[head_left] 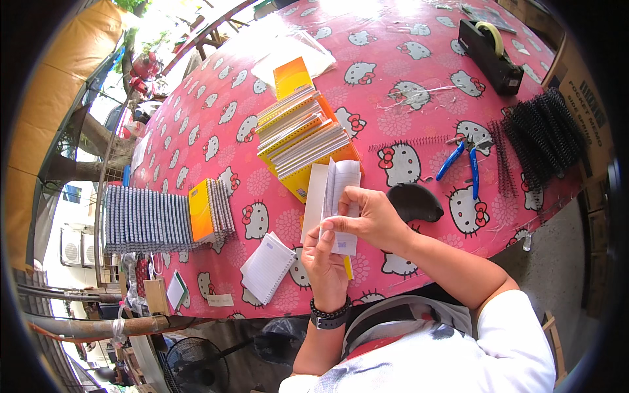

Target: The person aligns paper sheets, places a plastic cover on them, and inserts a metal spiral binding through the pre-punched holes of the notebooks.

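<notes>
Near the table's front edge, a small lined memo pad (pixel 343 178) stands upright between my two hands, its pages partly fanned. My left hand (pixel 325 265) pinches it low down, thumb and fingers closed on the sheets. From the right, my right hand (pixel 375 219) grips the same pad, with thumb and index finger on its pages. Just beyond lie stacked loose pads with yellow and orange covers (pixel 308 141), their punched edges showing. A white spiral-bound pad (pixel 270 267) rests left of my left hand.
At left is a long row of spiral-bound pads (pixel 154 219). To the right are blue-handled pliers (pixel 473 167), a black spiral coil (pixel 413 142), a heap of black coils (pixel 544 134) and a black curved piece (pixel 414 202). A tape dispenser (pixel 488 56) stands at the far right.
</notes>
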A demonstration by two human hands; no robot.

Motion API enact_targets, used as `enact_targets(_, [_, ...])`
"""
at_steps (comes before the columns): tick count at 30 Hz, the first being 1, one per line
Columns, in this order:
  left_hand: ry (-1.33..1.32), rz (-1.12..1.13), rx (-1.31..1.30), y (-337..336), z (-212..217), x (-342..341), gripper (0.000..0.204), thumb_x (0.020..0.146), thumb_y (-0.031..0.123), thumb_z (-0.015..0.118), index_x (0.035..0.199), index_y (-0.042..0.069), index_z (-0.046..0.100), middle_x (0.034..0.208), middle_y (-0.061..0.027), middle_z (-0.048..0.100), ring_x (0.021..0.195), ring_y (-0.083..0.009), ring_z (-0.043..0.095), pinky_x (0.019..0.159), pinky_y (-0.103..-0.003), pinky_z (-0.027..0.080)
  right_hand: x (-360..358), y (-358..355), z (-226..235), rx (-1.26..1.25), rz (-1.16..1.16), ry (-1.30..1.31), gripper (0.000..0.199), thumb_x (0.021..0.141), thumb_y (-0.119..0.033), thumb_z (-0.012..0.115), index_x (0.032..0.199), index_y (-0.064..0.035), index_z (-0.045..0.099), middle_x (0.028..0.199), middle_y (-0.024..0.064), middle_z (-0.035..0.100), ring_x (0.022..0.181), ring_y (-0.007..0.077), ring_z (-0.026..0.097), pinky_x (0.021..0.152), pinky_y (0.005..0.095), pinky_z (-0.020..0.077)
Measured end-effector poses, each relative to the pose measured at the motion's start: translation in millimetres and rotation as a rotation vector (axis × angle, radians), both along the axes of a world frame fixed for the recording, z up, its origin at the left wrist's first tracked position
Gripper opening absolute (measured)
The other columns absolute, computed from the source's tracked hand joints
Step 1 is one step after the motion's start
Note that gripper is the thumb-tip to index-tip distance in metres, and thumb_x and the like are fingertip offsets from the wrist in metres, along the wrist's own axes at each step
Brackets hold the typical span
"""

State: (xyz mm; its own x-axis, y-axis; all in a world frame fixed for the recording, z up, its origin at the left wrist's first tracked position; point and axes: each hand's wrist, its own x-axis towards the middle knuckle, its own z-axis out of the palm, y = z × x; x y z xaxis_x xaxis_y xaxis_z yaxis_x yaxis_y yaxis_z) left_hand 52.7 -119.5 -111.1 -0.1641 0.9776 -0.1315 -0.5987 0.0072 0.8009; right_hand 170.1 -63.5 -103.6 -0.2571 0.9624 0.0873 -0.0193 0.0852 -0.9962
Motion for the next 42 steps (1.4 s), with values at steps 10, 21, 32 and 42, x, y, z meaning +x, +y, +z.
enact_targets(10, [0.021, 0.014, -0.018, -1.4, 0.5, -2.3, 0.026, 0.086, 0.019, 0.058, 0.103, 0.001, 0.051, 0.095, -0.0077, 0.058, 0.083, -0.0115, 0.059, 0.072, -0.025, 0.049, -0.7, -0.8, 2.3, -0.092, 0.038, 0.084, 0.037, 0.074, -0.031, 0.075, 0.068, -0.0054, 0.049, 0.06, -0.0034, 0.049, 0.058, 0.0018, 0.042, 0.048, 0.0204, 0.0352])
enact_targets(21, [0.011, -0.01, -0.029, -0.9, -2.8, -4.1, 0.027, 0.086, 0.02, 0.058, 0.104, 0.001, 0.05, 0.096, -0.0074, 0.058, 0.084, -0.0112, 0.058, 0.073, -0.025, 0.049, -0.8, 1.2, -2.6, -0.074, 0.065, 0.091, 0.032, 0.076, -0.026, 0.072, 0.073, -0.0016, 0.052, 0.064, 0.0037, 0.057, 0.058, 0.0078, 0.057, 0.045, 0.0246, 0.0479])
enact_targets(32, [0.011, -0.003, -0.032, -1.3, -4.4, -4.7, 0.028, 0.085, 0.019, 0.058, 0.104, 0.0, 0.05, 0.095, -0.0079, 0.058, 0.083, -0.0117, 0.058, 0.074, -0.025, 0.048, -0.2, -0.2, 2.7, -0.117, 0.057, 0.087, 0.034, 0.073, -0.028, 0.075, 0.067, -0.0056, 0.051, 0.062, -0.0032, 0.051, 0.058, 0.0016, 0.043, 0.049, 0.0195, 0.035])
enact_targets(42, [0.026, 0.014, -0.04, -5.9, -5.1, -5.8, 0.03, 0.084, 0.018, 0.059, 0.106, 0.0, 0.048, 0.095, -0.0087, 0.058, 0.082, -0.012, 0.058, 0.073, -0.025, 0.048, 0.0, -1.7, 3.5, -0.057, 0.063, 0.031, 0.029, 0.074, -0.022, 0.072, 0.07, -0.0007, 0.054, 0.065, 0.0047, 0.057, 0.059, 0.0089, 0.057, 0.049, 0.0252, 0.0478])
